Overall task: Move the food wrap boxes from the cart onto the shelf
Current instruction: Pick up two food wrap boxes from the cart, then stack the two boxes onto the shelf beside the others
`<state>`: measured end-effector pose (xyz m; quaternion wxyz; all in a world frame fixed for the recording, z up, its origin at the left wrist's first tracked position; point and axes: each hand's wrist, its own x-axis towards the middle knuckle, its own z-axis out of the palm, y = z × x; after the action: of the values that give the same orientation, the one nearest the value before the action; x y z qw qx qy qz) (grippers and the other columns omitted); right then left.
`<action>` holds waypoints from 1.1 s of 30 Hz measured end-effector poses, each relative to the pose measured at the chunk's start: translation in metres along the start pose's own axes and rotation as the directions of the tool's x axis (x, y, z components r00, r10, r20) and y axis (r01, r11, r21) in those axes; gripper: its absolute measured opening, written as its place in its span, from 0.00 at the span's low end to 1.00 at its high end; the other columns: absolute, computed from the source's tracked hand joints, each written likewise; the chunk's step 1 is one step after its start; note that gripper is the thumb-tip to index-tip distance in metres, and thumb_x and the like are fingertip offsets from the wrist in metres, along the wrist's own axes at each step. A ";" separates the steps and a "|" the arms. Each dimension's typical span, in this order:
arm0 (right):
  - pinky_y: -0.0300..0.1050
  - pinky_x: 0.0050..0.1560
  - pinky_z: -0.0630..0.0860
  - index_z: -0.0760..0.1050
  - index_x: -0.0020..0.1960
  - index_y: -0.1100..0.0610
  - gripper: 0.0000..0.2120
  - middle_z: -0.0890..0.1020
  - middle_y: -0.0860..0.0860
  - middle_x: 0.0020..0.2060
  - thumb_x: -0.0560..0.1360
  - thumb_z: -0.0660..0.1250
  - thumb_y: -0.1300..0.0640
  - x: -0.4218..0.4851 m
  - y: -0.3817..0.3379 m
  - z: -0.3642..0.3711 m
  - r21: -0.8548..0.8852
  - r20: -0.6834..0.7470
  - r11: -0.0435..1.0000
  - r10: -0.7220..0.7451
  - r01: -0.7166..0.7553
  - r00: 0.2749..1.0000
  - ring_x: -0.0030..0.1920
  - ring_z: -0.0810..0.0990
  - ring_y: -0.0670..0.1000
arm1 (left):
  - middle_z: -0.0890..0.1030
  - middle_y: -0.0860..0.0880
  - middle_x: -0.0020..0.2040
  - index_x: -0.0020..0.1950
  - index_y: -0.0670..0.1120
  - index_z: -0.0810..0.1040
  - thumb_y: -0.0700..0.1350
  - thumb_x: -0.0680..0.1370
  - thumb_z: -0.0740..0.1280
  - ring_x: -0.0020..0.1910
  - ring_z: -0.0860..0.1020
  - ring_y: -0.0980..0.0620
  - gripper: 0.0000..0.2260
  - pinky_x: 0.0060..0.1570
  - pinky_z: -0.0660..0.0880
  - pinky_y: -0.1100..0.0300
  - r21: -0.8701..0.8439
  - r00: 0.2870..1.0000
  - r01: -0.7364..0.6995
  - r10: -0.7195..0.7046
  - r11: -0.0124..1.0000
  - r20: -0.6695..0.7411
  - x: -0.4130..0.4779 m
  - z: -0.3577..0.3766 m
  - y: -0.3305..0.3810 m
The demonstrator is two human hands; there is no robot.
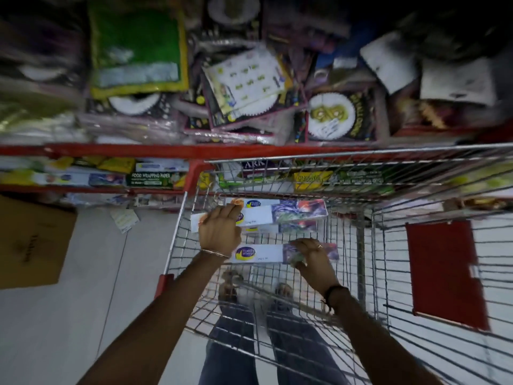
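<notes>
left hand (219,230) grips a white box (258,216) in the cart (361,207); right hand (315,259) grips another box (261,254). beyond the hands, a shelf box (151,179) reads "food wrapping paper".

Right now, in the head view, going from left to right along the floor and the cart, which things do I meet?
Cardboard box → left hand on the stacked wrap boxes → right hand on the nearer wrap box → red panel on the cart.
</notes>
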<state>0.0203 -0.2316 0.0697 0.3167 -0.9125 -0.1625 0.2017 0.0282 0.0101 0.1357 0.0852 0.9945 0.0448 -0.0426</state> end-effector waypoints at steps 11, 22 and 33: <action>0.54 0.62 0.69 0.71 0.65 0.56 0.25 0.75 0.58 0.63 0.70 0.74 0.60 0.023 -0.117 -0.163 0.023 -0.025 0.979 -0.200 0.201 0.979 0.63 0.71 0.59 | 0.74 0.52 0.66 0.67 0.53 0.72 0.50 0.72 0.70 0.63 0.72 0.45 0.24 0.53 0.75 0.52 -0.122 0.985 0.050 -0.069 0.991 -0.156 0.018 -0.190 -0.003; 0.44 0.58 0.68 0.71 0.65 0.54 0.24 0.74 0.55 0.65 0.71 0.73 0.58 0.029 -0.240 -0.288 -0.116 -0.151 0.935 -0.349 0.334 0.925 0.64 0.70 0.56 | 0.77 0.52 0.62 0.65 0.52 0.75 0.52 0.72 0.71 0.61 0.75 0.45 0.22 0.52 0.73 0.55 -0.060 0.937 -0.044 0.020 0.997 -0.350 0.043 -0.367 -0.014; 0.44 0.58 0.70 0.72 0.64 0.56 0.24 0.76 0.55 0.63 0.71 0.74 0.56 0.065 -0.315 -0.361 -0.157 -0.227 0.907 -0.418 0.391 0.879 0.63 0.73 0.54 | 0.76 0.53 0.67 0.67 0.56 0.73 0.54 0.71 0.70 0.63 0.75 0.45 0.24 0.53 0.72 0.55 -0.060 0.911 0.015 -0.039 0.998 -0.411 0.101 -0.456 -0.019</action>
<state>0.1931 -0.1538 0.5142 0.3209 -0.8922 -0.3179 0.0027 0.1613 0.1155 0.5706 0.1010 0.9776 0.0766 0.1680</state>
